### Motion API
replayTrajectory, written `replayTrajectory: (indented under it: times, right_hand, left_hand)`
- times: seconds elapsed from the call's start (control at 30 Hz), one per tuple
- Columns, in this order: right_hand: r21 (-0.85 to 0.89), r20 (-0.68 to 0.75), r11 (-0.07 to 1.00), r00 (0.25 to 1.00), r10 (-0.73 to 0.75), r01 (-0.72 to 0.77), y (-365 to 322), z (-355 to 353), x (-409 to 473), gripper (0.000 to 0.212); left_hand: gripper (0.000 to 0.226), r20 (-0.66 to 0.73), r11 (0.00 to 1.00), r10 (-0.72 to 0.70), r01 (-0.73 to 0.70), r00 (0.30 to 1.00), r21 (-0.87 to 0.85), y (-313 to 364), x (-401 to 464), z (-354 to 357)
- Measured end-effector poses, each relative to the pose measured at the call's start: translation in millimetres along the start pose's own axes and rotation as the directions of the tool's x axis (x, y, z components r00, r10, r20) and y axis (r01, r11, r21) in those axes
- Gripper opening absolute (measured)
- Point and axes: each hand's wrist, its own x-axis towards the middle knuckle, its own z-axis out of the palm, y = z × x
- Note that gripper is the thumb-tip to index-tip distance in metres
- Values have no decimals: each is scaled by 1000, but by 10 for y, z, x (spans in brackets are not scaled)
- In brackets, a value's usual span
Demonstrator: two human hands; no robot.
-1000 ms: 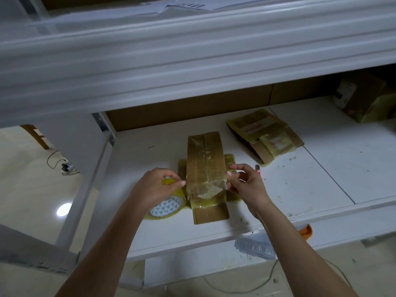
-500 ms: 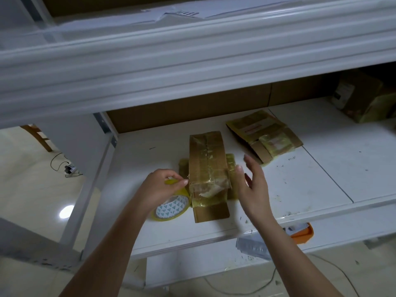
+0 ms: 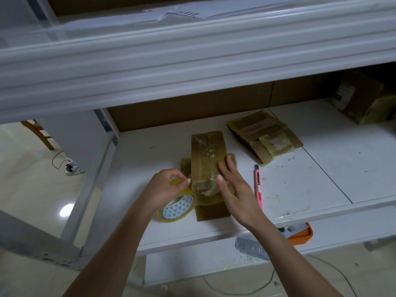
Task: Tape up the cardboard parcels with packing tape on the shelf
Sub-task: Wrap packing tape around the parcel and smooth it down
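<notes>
A long brown cardboard parcel [image 3: 207, 153], wrapped in yellowish tape, lies on the white shelf [image 3: 300, 189]. My right hand [image 3: 235, 189] lies flat on the parcel's right side with straight fingers, pressing the tape down. My left hand [image 3: 167, 187] pinches the roll of packing tape [image 3: 177, 207], which stands at the parcel's left with a triangle-patterned core. A strip of tape runs from the roll onto the parcel.
A pink utility knife [image 3: 258, 187] lies right of my right hand. A second taped parcel [image 3: 265, 136] sits behind it, and a box [image 3: 364, 97] at the far right. The upper shelf's edge [image 3: 192, 61] overhangs. An orange object [image 3: 300, 234] lies below the shelf.
My right hand let go of the tape end, opened, and came down flat on the parcel. The pink knife it had hidden now shows. My left hand stays on the roll.
</notes>
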Motion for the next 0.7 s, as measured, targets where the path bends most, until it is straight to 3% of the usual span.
replayTrajectory:
  times: [0.1, 0.2, 0.4, 0.57, 0.7]
  right_hand:
    - [-146, -61, 988, 996, -58, 48, -25, 27, 76, 64]
    - [-227, 19, 970, 997, -79, 82, -15, 48, 164, 66]
    - [-100, 141, 994, 989, -39, 53, 0, -218, 337, 46]
    - [-181, -97, 983, 995, 1, -18, -25, -160, 441, 48]
    - [-21, -58, 997, 995, 77, -78, 95, -41, 465, 56]
  left_hand:
    - [18, 9, 1000, 2, -2, 1000, -4, 36, -25, 19]
    - [17, 16, 1000, -8, 8, 1000, 2, 47, -42, 37]
    - [20, 14, 996, -6, 7, 1000, -86, 131, -70, 82]
    - [20, 68, 988, 8, 3, 998, -157, 257, -90, 202]
    - [18, 110, 982, -12, 32, 994, -187, 236, -87, 186]
